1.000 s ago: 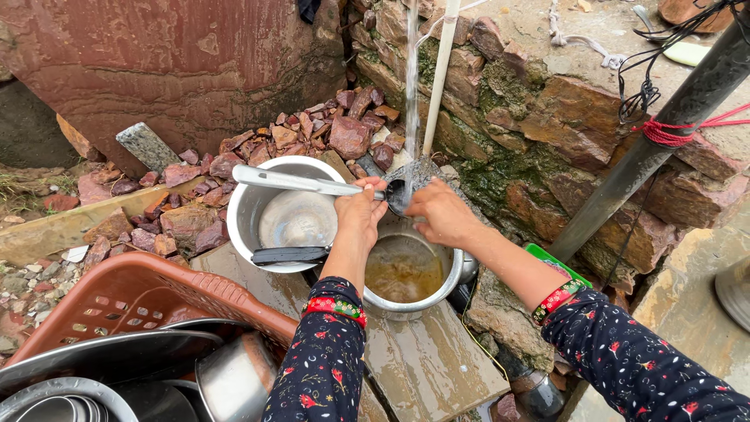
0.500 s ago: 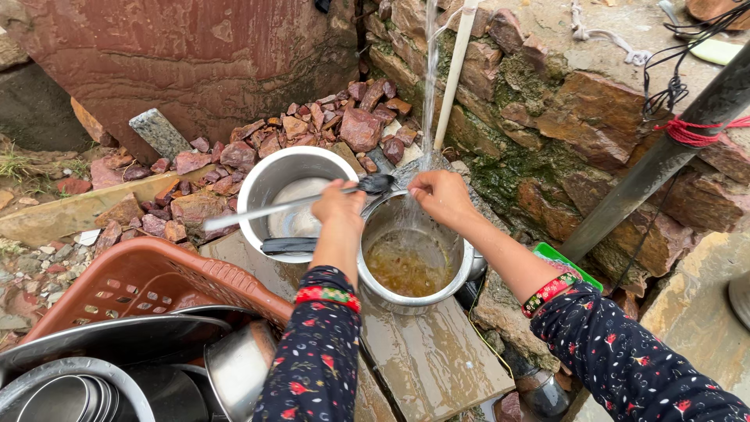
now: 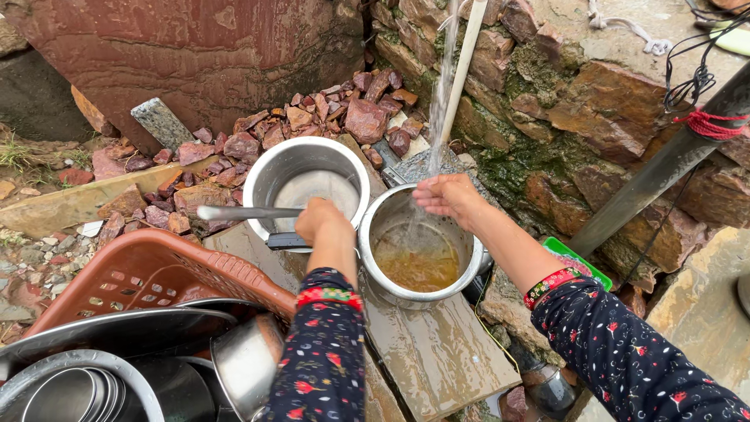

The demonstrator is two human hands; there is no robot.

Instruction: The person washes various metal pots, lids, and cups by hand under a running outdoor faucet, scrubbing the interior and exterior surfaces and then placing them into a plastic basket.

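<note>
By the stone wall [image 3: 594, 117], left hand [image 3: 324, 223] clasps a stiff, wet-slick steel ladle [image 3: 242, 212] mid-handle; right hand [image 3: 445, 195] spread under water.

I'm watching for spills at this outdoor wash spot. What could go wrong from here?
1. The pot holding brownish water sits near the wet slab's edge; a nudge from the right hand might tip it.
2. The ladle gripped by the left hand juts over the empty pot and could knock it.
</note>
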